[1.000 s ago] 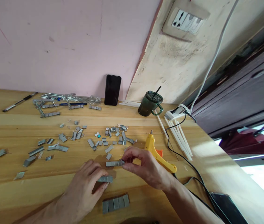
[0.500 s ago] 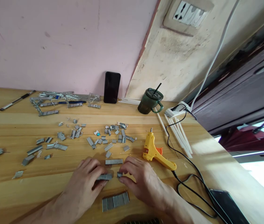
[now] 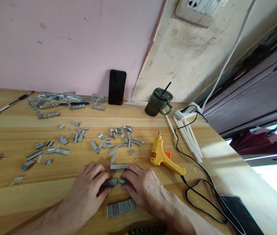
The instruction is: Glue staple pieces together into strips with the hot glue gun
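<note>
My left hand rests on the wooden table with its fingertips pinched on a grey staple strip. My right hand pinches a short staple piece and holds it against the right end of that strip. Another staple strip lies on the table just beyond both hands. A flat panel of joined staple strips lies right in front of me, between my wrists.
Several loose staple pieces lie scattered across the table. A yellow glue gun with a black cord lies to the right, by white glue sticks. A green mug, a phone and a pen are at the back.
My right hand put the longer staple strip down on the table, then brought a short piece down against the strip under my left fingers. The camera tilted slightly downward.
</note>
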`<state>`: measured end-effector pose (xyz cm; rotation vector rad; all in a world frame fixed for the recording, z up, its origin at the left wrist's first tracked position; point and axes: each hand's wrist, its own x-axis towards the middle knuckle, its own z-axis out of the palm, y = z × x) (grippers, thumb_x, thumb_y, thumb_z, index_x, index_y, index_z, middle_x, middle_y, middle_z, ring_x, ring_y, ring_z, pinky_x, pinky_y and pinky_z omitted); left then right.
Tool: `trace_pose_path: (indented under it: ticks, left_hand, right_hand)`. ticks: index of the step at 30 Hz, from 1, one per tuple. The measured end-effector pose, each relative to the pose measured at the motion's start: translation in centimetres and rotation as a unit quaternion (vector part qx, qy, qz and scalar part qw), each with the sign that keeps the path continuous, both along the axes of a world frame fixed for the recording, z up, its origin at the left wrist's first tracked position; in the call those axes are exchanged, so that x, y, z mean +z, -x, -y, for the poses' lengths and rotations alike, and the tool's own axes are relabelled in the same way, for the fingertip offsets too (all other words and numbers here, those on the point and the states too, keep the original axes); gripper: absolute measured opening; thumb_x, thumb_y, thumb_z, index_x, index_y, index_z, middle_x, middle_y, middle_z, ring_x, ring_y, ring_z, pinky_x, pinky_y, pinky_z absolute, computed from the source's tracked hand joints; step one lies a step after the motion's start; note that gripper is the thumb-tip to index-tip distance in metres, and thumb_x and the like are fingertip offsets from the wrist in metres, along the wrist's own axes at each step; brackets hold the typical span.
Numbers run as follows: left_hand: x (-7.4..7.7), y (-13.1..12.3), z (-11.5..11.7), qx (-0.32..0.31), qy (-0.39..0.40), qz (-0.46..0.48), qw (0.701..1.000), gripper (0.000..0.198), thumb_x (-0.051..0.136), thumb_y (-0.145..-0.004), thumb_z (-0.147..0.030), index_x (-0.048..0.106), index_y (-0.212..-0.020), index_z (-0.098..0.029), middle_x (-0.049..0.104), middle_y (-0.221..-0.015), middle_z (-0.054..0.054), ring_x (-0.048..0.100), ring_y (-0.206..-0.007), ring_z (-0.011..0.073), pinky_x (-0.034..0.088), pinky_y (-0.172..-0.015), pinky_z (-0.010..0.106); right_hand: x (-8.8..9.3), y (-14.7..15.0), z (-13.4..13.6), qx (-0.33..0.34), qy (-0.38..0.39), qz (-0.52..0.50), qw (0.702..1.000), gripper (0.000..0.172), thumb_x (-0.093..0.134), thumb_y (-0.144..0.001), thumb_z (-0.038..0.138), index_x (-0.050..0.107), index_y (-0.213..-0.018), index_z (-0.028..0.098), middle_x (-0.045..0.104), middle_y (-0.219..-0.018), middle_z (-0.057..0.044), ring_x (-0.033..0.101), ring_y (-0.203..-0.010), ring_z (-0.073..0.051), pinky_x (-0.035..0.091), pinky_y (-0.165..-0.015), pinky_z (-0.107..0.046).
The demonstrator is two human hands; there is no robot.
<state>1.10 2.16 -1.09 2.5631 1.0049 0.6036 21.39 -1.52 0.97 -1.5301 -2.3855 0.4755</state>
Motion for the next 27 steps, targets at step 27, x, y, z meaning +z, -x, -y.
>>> trace_pose_path:
  ticks: [27]
  left_hand:
    - [0.04, -0.2, 0.02, -0.005, -0.004, -0.024, 1.0, 0.009, 0.063, -0.079, -0.008, 0.06, -0.08, -0.016, 0.057, -0.079, 0.004, 0.053, -0.076, 0.0238, 0.045, -0.067, 0.041]
  right_hand:
    - [-0.44, 0.6, 0.07, 0.019, -0.025, 0.006, 1.0, 0.003, 0.06, -0.084, 0.016, 0.063, -0.082, 0.019, 0.062, -0.083, -0.003, 0.059, -0.076, -0.018, 0.047, -0.066, -0.028]
